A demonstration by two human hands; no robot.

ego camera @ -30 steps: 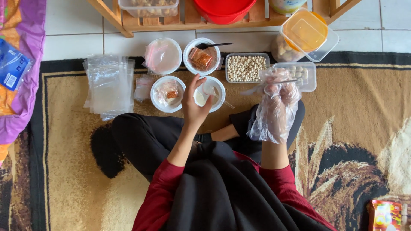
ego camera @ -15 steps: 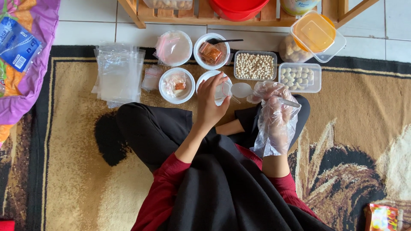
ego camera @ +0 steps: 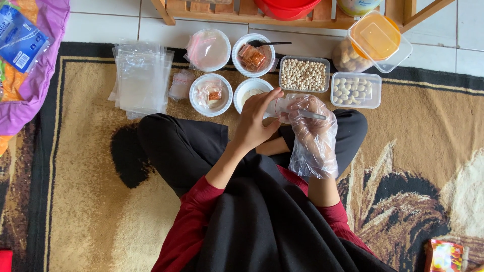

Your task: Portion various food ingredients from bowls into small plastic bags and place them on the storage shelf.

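A blue printed packet (ego camera: 20, 40) lies on purple cloth at far left. A stack of clear plastic bags (ego camera: 141, 78) rests on the rug, and a red-yellow snack packet (ego camera: 443, 256) sits at bottom right.

Four round white bowls (ego camera: 210, 94) are sitting on the rug, beside two clear rectangular tubs (ego camera: 304, 74), one lidded orange tub (ego camera: 379, 42), and one stack of bags (ego camera: 142, 78).
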